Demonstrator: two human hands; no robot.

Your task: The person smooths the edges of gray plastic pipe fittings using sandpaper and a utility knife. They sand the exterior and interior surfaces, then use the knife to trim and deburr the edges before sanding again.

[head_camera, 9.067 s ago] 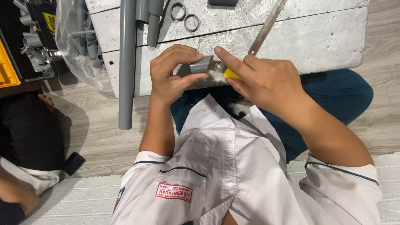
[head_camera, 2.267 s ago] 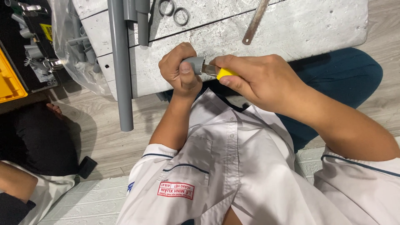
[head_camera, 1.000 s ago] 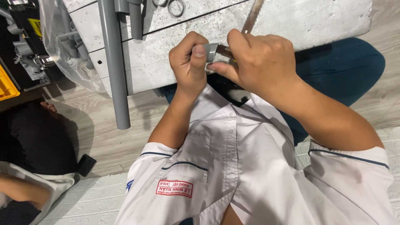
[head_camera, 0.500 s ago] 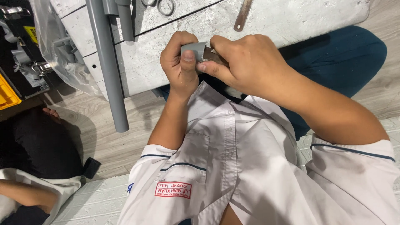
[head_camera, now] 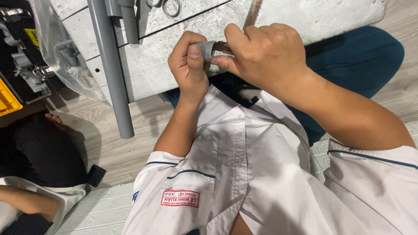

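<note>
Yellow case [head_camera: 8, 93] sits at the far left edge, and beside it is a black box [head_camera: 26, 65] with small metal and grey parts inside. Below it another person sits on the floor; only a dark trouser leg [head_camera: 39, 148] and a bare foot [head_camera: 54, 119] are seen. A clear plastic bag [head_camera: 61, 52] with grey fittings lies against the left side of a grey concrete slab [head_camera: 165, 65]. A long grey pipe [head_camera: 109, 74] lies on the slab, and its near end reaches out over the wooden floor [head_camera: 130, 152]. Two shorter pipes [head_camera: 126, 19] lie just beside it, and two rings [head_camera: 165, 5] are near the top edge.

At the near edge of the slab, the left hand [head_camera: 189, 65] is closed around a short grey coupling [head_camera: 207, 45], with the thumb pressed on its side. The coupling is in the air just above the edge of the slab, between the two hands. The right hand [head_camera: 265, 54] is closed around a knife [head_camera: 221, 46]; only a short piece of its blade shows, and it touches the open end of the coupling. The handle is hidden in the fist. A rusty metal strip [head_camera: 252, 15] lies on the slab behind the right hand. Below are a white shirt [head_camera: 244, 174] and dark blue trousers [head_camera: 361, 61].
</note>
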